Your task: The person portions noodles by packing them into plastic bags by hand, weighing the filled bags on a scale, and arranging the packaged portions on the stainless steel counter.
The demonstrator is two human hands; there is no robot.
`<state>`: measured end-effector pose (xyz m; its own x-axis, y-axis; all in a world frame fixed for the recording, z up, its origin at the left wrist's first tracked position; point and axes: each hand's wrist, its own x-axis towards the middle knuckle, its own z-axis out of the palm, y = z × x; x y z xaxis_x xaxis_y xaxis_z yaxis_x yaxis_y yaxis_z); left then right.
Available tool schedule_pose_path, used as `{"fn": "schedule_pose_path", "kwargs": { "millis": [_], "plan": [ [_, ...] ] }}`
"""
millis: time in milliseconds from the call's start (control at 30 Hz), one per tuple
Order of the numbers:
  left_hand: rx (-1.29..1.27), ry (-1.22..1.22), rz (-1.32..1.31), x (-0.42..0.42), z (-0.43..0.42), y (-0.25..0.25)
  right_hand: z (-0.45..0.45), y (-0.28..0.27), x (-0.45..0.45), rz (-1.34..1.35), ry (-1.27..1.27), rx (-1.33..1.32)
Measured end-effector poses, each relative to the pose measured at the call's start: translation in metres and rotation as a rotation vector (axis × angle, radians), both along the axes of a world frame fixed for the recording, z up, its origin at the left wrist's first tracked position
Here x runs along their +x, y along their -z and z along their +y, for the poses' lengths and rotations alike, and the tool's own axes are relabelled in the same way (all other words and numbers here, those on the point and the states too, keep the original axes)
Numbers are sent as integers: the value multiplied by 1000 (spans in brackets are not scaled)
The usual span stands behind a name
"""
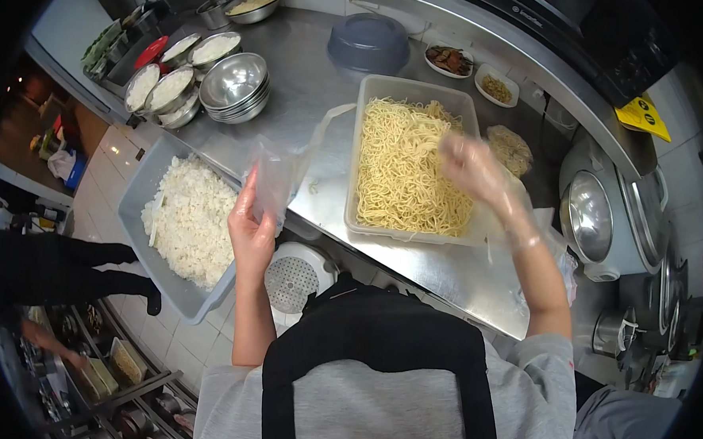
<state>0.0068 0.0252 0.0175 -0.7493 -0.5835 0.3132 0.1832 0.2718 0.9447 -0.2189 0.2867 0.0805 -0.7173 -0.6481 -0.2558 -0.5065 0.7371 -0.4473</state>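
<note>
My left hand is held up at the counter's front edge, with a clear plastic bag between thumb and fingers. Over a rectangular translucent tub of yellow noodles is my right hand, in a clear plastic glove and slightly blurred by motion. Its fingers are curled closed, and noodle strands rise toward its fingertips. A smaller bag of noodles lies just beyond that hand. Left of my left hand, a grey-blue bin holds white rice.
Stacked steel bowls and rice-filled bowls stand at the counter's left. A dark upturned lid and two small dishes of food sit at the back. A cooker is on the right. Another person's arm reaches at lower left.
</note>
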Motion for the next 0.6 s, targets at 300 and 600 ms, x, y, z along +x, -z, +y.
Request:
{"fn": "schedule_pose_path", "kwargs": {
  "millis": [300,600],
  "plan": [
    [49,-102,28,18,-17,-3,13,45,-4,220,-120,-183],
    [58,-57,48,13,-12,0,2,-147,-28,133,-25,-412]
  ]
}}
